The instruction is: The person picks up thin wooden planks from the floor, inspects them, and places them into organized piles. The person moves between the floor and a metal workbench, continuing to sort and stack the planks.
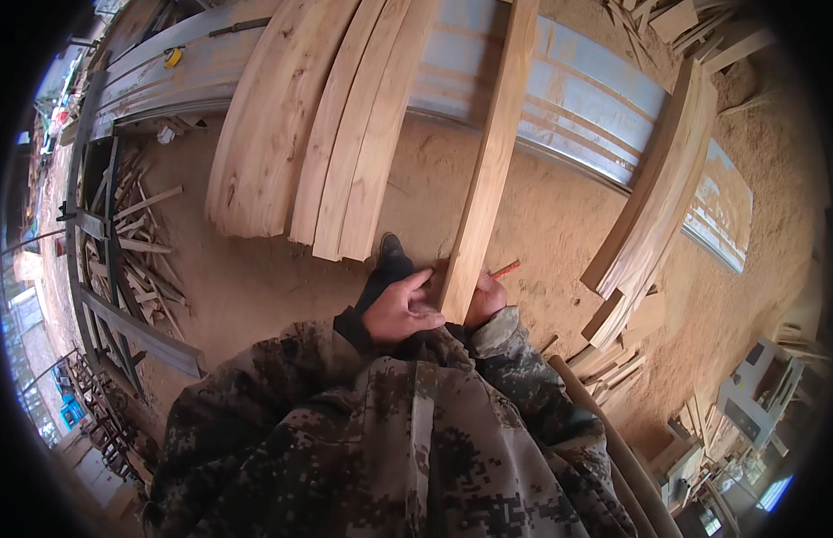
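We have the narrow plank (486, 179) running from the far desk (582, 99) toward us, its near end between our hands. Our left hand (399, 309) is half curled at the plank's left edge; we cannot tell whether it grips. Our right hand (486, 301), partly hidden by the plank, closes on a red pencil (506, 269). Wider boards (277, 117) lie across the desk to the left, more stacked planks (663, 179) to the right.
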The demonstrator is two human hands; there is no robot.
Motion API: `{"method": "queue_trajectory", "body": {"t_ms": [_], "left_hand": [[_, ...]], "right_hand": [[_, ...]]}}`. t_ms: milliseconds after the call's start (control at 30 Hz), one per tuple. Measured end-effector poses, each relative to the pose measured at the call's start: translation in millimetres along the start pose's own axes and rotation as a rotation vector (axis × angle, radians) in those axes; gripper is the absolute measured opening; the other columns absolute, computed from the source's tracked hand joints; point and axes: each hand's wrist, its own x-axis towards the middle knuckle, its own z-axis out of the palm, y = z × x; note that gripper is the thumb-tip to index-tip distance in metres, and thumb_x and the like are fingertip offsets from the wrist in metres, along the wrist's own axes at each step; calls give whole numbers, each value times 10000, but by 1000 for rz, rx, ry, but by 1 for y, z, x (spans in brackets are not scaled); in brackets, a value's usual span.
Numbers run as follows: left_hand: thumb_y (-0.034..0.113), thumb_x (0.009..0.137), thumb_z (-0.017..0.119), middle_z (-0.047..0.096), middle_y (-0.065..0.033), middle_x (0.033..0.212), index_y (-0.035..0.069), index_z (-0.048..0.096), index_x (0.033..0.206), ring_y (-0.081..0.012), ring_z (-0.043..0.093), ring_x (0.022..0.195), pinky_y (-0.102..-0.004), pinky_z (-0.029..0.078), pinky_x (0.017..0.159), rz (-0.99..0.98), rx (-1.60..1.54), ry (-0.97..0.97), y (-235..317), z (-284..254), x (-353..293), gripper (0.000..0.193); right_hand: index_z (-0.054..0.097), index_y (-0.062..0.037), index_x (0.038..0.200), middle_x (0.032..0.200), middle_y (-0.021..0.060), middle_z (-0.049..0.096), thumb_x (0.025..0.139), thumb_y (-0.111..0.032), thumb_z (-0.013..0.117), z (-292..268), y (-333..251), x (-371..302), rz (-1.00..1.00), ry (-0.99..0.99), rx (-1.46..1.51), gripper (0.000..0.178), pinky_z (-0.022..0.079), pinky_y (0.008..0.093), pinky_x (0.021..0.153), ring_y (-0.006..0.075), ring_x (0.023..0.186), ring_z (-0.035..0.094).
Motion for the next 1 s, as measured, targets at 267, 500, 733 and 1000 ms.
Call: {"method": "queue_trajectory", "body": {"t_ms": [267,500,733,1000], "left_hand": [[25,909,698,590,-207,1300,-61,60,1560,-185,642,1102,-318,534,939,80,-45,11,11,8,-8,916],[105,994,567,613,-150,1278,-2,337,1502,-212,622,1145,-357,514,974,78,-211,-79,4,2,-13,568],[238,1063,428,501,-183,1418,6,368,1476,-344,560,1220,-510,469,982,69,-964,-25,-4,-2,-13,477],[423,1070,262,453,-212,1463,3,372,1475,-390,516,1189,-508,456,868,93,-1075,-129,-18,-9,-7,593]], "right_hand": [[506,28,1315,1175,221,635,1000,-377,485,-5,0,2,-87,-209,24,513,550,520,920,357,1063,644],[448,-17,1407,1101,92,630,1026,-186,517,39,-4,-12,-245,230,-390,423,519,356,873,200,960,621],[423,25,1481,1186,87,644,1036,-102,509,62,-1,-32,-355,122,-721,471,502,302,917,154,1010,616],[494,49,1403,1140,124,650,1027,-32,449,58,-2,-26,-210,-45,-546,387,551,342,859,228,960,668]]}}
